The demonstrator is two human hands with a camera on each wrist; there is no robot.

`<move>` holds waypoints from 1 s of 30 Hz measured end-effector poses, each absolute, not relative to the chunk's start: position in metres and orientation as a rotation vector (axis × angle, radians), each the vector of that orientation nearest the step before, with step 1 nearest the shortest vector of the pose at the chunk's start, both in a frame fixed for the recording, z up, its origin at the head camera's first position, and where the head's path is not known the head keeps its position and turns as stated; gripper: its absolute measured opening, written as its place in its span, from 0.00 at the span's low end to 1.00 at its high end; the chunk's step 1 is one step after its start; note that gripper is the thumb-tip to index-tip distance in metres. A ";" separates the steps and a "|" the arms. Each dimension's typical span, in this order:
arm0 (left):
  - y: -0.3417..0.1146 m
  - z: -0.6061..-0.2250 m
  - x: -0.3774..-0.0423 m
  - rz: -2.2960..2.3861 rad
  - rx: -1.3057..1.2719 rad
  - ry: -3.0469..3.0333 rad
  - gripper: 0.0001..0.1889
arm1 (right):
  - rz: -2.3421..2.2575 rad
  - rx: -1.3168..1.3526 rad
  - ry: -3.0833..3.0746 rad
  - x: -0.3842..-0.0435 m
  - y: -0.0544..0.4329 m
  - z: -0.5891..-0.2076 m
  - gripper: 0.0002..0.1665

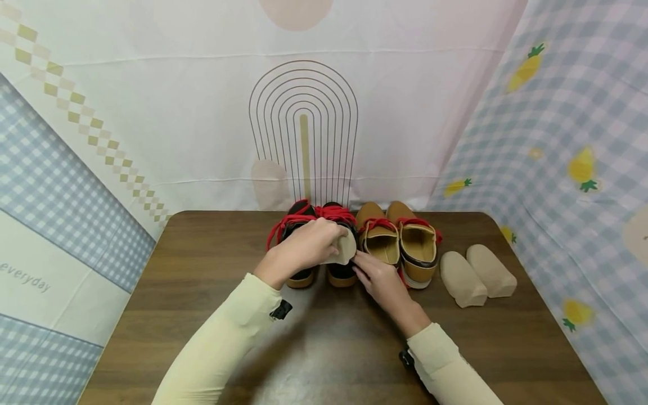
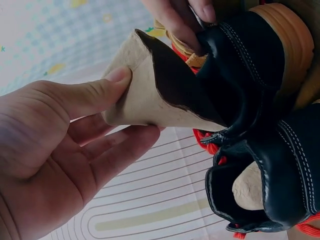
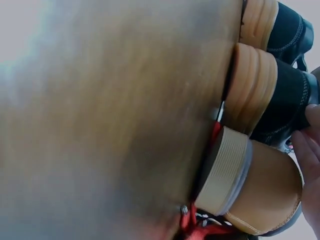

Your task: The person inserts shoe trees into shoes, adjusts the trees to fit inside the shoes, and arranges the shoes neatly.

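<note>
My left hand (image 1: 306, 244) pinches a beige moulded-pulp shoe insert (image 2: 132, 87) between thumb and fingers. The insert is tilted, its narrow end at the mouth of the right-hand black shoe (image 2: 250, 55). My right hand (image 1: 382, 284) grips that shoe's collar from the side nearest the tan shoes; in the right wrist view its fingertips (image 3: 302, 145) show at the collar. Beside it stands the other black shoe (image 1: 300, 279), with another beige insert (image 2: 248, 191) visible inside. Both black shoes have red laces (image 1: 336, 212).
Two tan shoes (image 1: 421, 270) with red laces stand right of the black pair, close against it. Farther right, two beige inserts (image 1: 463, 278) lie side by side on the wooden table (image 1: 212, 264). A patterned cloth (image 1: 202, 124) hangs behind the table's back edge.
</note>
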State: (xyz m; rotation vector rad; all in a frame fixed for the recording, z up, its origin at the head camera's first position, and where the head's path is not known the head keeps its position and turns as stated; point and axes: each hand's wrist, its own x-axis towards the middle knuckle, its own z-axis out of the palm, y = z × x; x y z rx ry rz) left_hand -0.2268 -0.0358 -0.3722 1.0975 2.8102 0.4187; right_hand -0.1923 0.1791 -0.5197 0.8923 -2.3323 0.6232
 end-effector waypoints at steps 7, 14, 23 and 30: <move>-0.033 -0.373 -0.232 0.375 1.043 2.793 0.14 | 0.591 0.865 -2.303 -0.191 0.179 -0.517 0.18; -0.024 -0.381 -0.236 0.341 1.055 2.779 0.14 | 0.599 0.874 -2.326 -0.192 0.180 -0.512 0.16; -0.015 -0.386 -0.240 0.303 1.086 2.842 0.11 | 0.622 0.907 -2.298 -0.194 0.180 -0.512 0.14; -0.011 -0.393 -0.245 0.312 1.038 2.861 0.07 | 0.625 0.869 -2.308 -0.193 0.181 -0.514 0.14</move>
